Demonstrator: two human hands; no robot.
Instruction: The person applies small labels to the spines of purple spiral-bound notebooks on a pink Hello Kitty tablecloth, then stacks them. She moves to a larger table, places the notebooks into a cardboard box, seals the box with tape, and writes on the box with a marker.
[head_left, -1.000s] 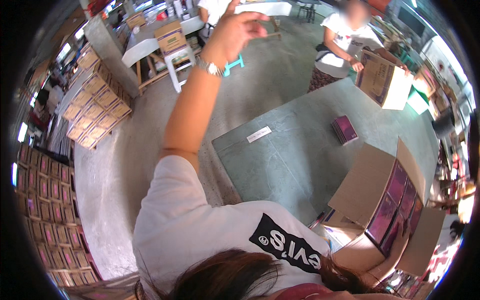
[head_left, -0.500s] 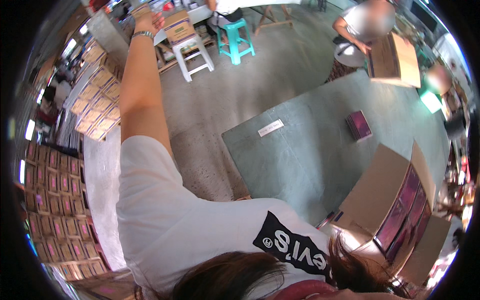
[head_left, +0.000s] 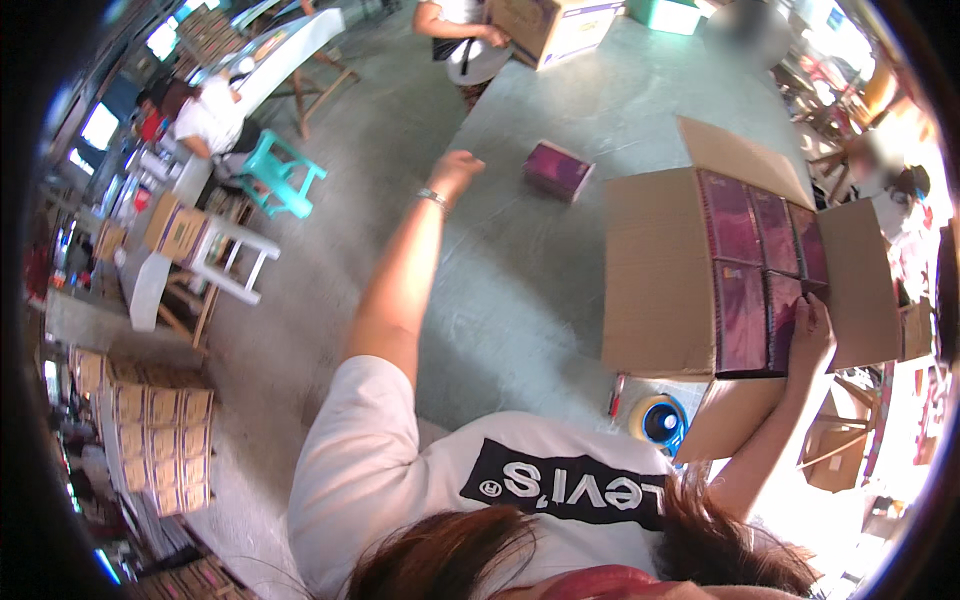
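Observation:
An open brown carton (head_left: 660,270) stands at the right with its flaps spread, filled with rows of purple packs (head_left: 740,315). My right hand (head_left: 813,335) reaches into its lower right corner, fingers together against a purple pack; the fingertips are partly hidden. My left hand (head_left: 458,175) is stretched out over the table's far left edge, loosely curled and slightly blurred, with nothing seen in it. To the right of that hand, apart from it, a small purple pack block (head_left: 558,170) lies on the grey-green table (head_left: 500,290).
A tape roll on a blue dispenser (head_left: 660,422) and a red-handled tool (head_left: 616,395) lie beside the carton. Across the table a person holds a closed carton (head_left: 555,28). At left are a turquoise stool (head_left: 278,172), a white stool (head_left: 235,258) and stacked cartons (head_left: 165,440).
My view has turned right. My left hand has left the small carton on the white stool and come over the table. My right hand now shows in the open carton.

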